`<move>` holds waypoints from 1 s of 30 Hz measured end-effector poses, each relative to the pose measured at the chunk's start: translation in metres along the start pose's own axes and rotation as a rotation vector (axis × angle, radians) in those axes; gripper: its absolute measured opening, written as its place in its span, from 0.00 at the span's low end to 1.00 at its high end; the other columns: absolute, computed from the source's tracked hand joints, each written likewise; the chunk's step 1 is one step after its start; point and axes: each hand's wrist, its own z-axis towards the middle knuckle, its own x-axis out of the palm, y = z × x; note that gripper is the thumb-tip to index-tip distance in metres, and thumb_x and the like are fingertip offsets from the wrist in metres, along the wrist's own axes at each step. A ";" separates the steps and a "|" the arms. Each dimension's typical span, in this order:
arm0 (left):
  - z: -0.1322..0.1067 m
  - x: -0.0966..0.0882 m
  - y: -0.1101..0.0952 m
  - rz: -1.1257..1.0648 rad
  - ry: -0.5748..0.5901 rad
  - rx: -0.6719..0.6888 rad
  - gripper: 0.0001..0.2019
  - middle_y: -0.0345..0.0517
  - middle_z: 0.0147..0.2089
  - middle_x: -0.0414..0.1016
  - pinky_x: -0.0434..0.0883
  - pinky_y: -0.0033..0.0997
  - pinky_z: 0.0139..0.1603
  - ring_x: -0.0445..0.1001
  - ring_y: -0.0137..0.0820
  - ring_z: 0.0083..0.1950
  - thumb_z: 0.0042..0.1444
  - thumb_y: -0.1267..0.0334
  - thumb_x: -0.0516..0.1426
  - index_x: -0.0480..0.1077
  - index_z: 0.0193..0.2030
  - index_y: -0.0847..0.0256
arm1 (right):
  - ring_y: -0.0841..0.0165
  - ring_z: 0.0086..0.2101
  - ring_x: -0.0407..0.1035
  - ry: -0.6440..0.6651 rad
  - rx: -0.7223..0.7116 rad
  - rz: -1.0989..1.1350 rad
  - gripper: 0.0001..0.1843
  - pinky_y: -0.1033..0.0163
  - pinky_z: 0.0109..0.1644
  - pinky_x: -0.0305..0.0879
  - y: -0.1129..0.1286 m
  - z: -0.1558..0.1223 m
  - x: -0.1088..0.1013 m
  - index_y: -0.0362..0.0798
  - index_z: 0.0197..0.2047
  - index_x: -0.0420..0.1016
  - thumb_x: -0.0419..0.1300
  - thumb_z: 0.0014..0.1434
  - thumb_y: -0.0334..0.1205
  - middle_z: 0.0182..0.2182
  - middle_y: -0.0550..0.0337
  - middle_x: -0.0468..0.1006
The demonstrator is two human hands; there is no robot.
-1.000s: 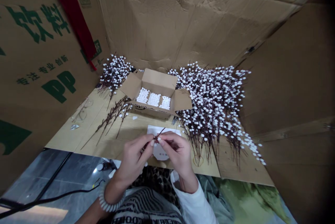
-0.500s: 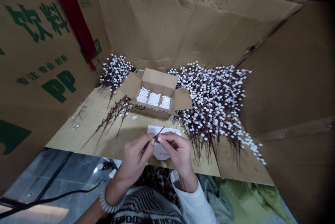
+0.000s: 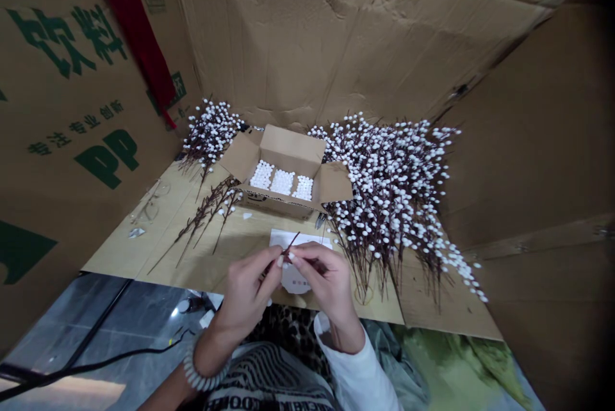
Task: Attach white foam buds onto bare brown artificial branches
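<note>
My left hand [image 3: 252, 280] and my right hand [image 3: 327, 273] meet at the front middle of the table, fingertips pinched together. Between them is a dark brown artificial twig [image 3: 292, 242], its thin tip sticking up past the fingers; the rest of it is mostly hidden. A small white spot shows by the fingertips, too small to tell from a nail or a berry. Under the hands lies a white printed paper [image 3: 296, 281]. Just beyond stands an open cardboard box [image 3: 278, 205] with white foam berries [image 3: 283, 182] in three groups.
Berry-covered twigs [image 3: 384, 187] pile up on the right, with a smaller bunch [image 3: 211, 132] at the back left. Several mostly bare twigs [image 3: 204, 212] lie left of the box. Eyeglasses [image 3: 152, 200] rest near the left edge. Tall cardboard walls [image 3: 336, 40] surround the table.
The twig's tip has shifted very slightly left between my fingers. Both hands otherwise keep the same place and pinch.
</note>
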 end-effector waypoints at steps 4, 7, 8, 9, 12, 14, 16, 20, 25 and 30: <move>0.000 0.001 -0.002 -0.028 0.026 0.010 0.08 0.37 0.22 0.73 0.67 0.20 0.24 0.70 0.25 0.21 0.61 0.69 0.53 0.74 0.39 0.61 | 0.67 0.29 0.78 -0.005 0.016 0.019 0.03 0.65 0.32 0.75 -0.003 0.000 0.001 0.50 0.32 0.82 0.65 0.54 0.36 0.30 0.55 0.84; -0.001 0.002 -0.004 -0.044 0.001 -0.001 0.07 0.37 0.22 0.74 0.67 0.20 0.24 0.71 0.24 0.21 0.61 0.68 0.53 0.73 0.38 0.61 | 0.67 0.29 0.79 -0.051 0.062 0.084 0.03 0.66 0.33 0.76 -0.005 -0.002 0.003 0.50 0.33 0.81 0.66 0.53 0.37 0.30 0.56 0.84; -0.001 0.003 -0.004 -0.043 -0.019 -0.014 0.07 0.37 0.23 0.74 0.67 0.20 0.24 0.71 0.24 0.21 0.61 0.69 0.53 0.73 0.38 0.61 | 0.68 0.29 0.79 -0.068 0.072 0.104 0.03 0.66 0.33 0.76 -0.004 -0.002 0.004 0.50 0.34 0.81 0.67 0.53 0.38 0.30 0.57 0.84; -0.001 0.003 -0.004 -0.042 -0.035 -0.026 0.07 0.37 0.24 0.74 0.67 0.20 0.24 0.71 0.24 0.21 0.61 0.69 0.53 0.72 0.38 0.61 | 0.68 0.29 0.79 -0.082 0.079 0.117 0.04 0.67 0.33 0.76 -0.003 -0.003 0.005 0.50 0.34 0.81 0.67 0.53 0.38 0.30 0.57 0.84; -0.002 0.002 -0.004 -0.058 -0.052 -0.048 0.06 0.38 0.26 0.75 0.66 0.18 0.22 0.70 0.22 0.20 0.61 0.69 0.53 0.71 0.37 0.62 | 0.68 0.28 0.79 -0.091 0.072 0.121 0.04 0.67 0.32 0.77 0.002 -0.002 0.007 0.50 0.33 0.80 0.68 0.52 0.39 0.28 0.58 0.84; -0.002 0.002 -0.003 -0.070 -0.057 -0.056 0.06 0.37 0.25 0.75 0.65 0.18 0.21 0.69 0.22 0.20 0.61 0.68 0.53 0.71 0.38 0.62 | 0.68 0.28 0.79 -0.083 0.064 0.102 0.04 0.67 0.31 0.76 0.005 -0.001 0.007 0.50 0.33 0.80 0.68 0.52 0.39 0.28 0.59 0.84; -0.001 0.002 -0.003 -0.060 -0.058 -0.060 0.06 0.38 0.25 0.75 0.66 0.20 0.22 0.70 0.23 0.20 0.61 0.67 0.53 0.71 0.38 0.62 | 0.68 0.28 0.79 -0.075 0.036 0.081 0.03 0.67 0.32 0.77 0.007 0.000 0.006 0.51 0.33 0.81 0.68 0.52 0.39 0.29 0.58 0.84; 0.000 0.002 -0.005 -0.015 -0.081 -0.016 0.06 0.42 0.29 0.78 0.69 0.23 0.26 0.74 0.27 0.26 0.60 0.67 0.54 0.73 0.39 0.61 | 0.66 0.31 0.79 -0.054 -0.086 0.020 0.06 0.65 0.34 0.77 0.011 0.001 0.003 0.53 0.34 0.82 0.67 0.52 0.33 0.31 0.57 0.85; 0.000 0.001 -0.005 0.011 -0.103 0.053 0.06 0.44 0.31 0.80 0.71 0.26 0.29 0.77 0.30 0.29 0.60 0.68 0.55 0.74 0.38 0.61 | 0.66 0.30 0.78 -0.050 -0.164 -0.112 0.12 0.64 0.34 0.76 0.013 -0.001 0.000 0.54 0.38 0.82 0.66 0.52 0.29 0.31 0.58 0.84; 0.001 0.000 -0.004 0.025 -0.107 0.127 0.05 0.44 0.31 0.80 0.72 0.29 0.33 0.77 0.30 0.29 0.59 0.69 0.55 0.73 0.38 0.61 | 0.67 0.31 0.78 -0.029 -0.202 -0.146 0.13 0.63 0.36 0.76 0.013 -0.003 -0.001 0.55 0.39 0.82 0.65 0.52 0.27 0.32 0.59 0.84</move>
